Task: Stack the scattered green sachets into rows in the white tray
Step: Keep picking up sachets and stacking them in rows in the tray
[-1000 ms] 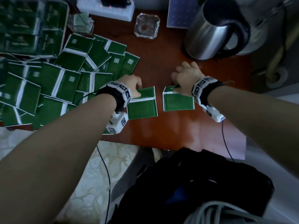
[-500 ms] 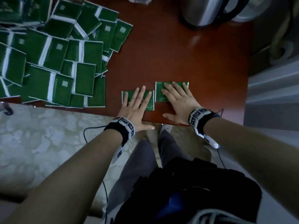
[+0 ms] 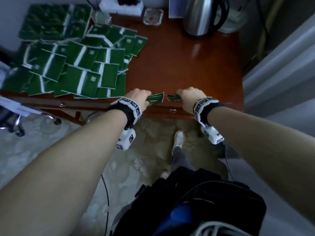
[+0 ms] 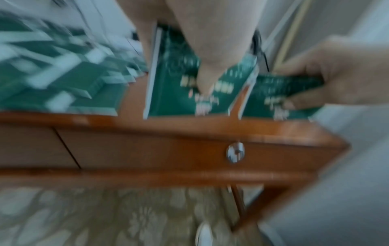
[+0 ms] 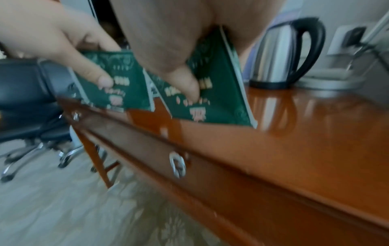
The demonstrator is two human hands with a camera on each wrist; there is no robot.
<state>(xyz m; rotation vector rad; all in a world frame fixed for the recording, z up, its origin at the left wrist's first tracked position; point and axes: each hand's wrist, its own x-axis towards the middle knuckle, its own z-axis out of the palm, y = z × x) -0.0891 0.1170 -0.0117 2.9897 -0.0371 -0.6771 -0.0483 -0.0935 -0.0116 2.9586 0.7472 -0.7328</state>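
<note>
At the desk's front edge my left hand [image 3: 144, 99] pinches one green sachet [image 3: 156, 99], thumb on its printed face. My right hand [image 3: 181, 97] pinches a second green sachet [image 3: 173, 98] the same way. The two sachets nearly touch and stand tilted over the desk edge. The left wrist view shows my left thumb on its sachet [image 4: 172, 99]; in the right wrist view my right thumb lies on the other sachet [image 5: 223, 103]. A loose heap of green sachets [image 3: 76, 68] covers the desk's left half. The white tray [image 3: 87, 23] at the back left holds stacked sachets.
A steel kettle [image 3: 202, 16] stands at the back right, a glass ashtray [image 3: 152, 17] and a white power strip [image 3: 121, 5] behind the heap. The desk front has drawer knobs [image 3: 172, 110]. An office chair [image 3: 10, 116] stands to the left. My shoe [image 3: 179, 137] is below.
Half a second ago both hands lay flat on the two sachets at the desk's front edge. Now each hand pinches its sachet and has tipped it up. My head has drawn back.
</note>
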